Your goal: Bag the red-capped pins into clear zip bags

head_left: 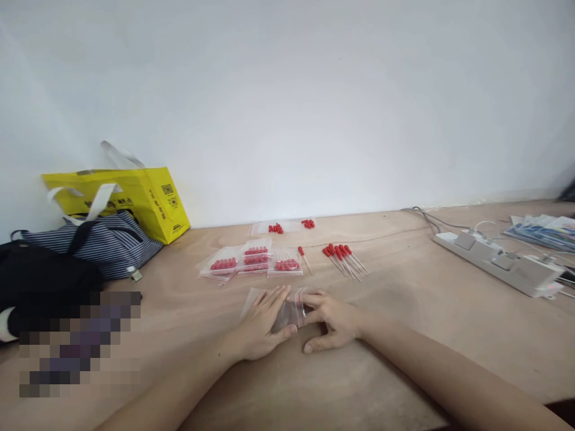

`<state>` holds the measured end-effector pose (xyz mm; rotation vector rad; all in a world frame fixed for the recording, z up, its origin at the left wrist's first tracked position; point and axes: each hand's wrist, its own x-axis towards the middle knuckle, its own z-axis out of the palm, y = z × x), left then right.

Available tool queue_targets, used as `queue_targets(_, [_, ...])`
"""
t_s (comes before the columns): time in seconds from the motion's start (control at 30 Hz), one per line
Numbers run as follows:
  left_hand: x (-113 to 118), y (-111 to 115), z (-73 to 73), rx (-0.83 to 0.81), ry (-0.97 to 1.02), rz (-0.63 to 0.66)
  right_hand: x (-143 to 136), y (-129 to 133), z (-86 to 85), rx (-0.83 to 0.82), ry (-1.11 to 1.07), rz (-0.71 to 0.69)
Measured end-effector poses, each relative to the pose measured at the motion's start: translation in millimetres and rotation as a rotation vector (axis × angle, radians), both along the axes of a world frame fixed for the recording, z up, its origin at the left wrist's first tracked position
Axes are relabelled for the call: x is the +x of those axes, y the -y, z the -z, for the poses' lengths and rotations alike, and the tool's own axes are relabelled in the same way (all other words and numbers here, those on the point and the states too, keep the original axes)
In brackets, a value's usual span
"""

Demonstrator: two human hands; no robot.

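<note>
My left hand (pixel 262 323) lies flat, palm down, on a small clear zip bag (pixel 287 312) on the wooden table (pixel 404 311). My right hand (pixel 331 320) pinches the bag's red-lined open end with its fingertips. Just beyond lie several filled bags of red-handled pins (pixel 256 260). To their right are one single red-handled pin (pixel 304 258) and a loose bunch of red-handled pins (pixel 345 258). Two more clear bags with red pieces (pixel 290 226) rest near the wall.
A yellow shopping bag (pixel 144 197), a striped bag (pixel 101 242) and a black bag (pixel 40 284) sit at the left. A white power strip (pixel 501 260) with cables and some flat packets (pixel 545 230) occupy the right.
</note>
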<state>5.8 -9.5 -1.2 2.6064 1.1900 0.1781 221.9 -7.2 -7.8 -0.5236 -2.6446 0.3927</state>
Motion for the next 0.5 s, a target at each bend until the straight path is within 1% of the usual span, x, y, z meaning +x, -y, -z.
queue_targets(0.1, [-2, -4, -4.4, 0.011, 0.001, 0.027, 9, -5, -3.0, -0.129, -0.031, -0.008])
queue_targets(0.2, [-3, -8, -6.4, -0.012, -0.014, 0.075, 17, -11, -2.4, -0.313, -0.112, -0.042])
queue_targets(0.27, [-1, -8, -6.0, -0.022, -0.005, 0.067, 20, -19, 0.6, -0.439, -0.176, 0.000])
queue_targets(0.3, [0, -8, -5.4, -0.020, 0.006, 0.051, 21, -25, 2.4, -0.482, -0.208, 0.068])
queue_targets(0.33, [0, -7, -4.5, -0.014, 0.018, 0.034, 21, -32, 4.1, -0.503, -0.236, 0.172])
queue_targets(0.37, [1, -7, -3.5, -0.009, 0.030, 0.019, 20, -41, 5.3, -0.486, -0.259, 0.313])
queue_targets(0.4, [1, -7, -2.3, -0.004, 0.039, 0.010, 18, -50, 5.9, -0.427, -0.275, 0.489])
queue_targets(0.47, [1, -8, 0.3, 0.005, 0.056, 0.006, 11, -70, 5.2, -0.309, -0.224, 0.857])
queue_targets(0.5, [1, -8, 1.7, 0.010, 0.064, 0.008, 6, -80, 4.2, -0.290, -0.208, 0.933])
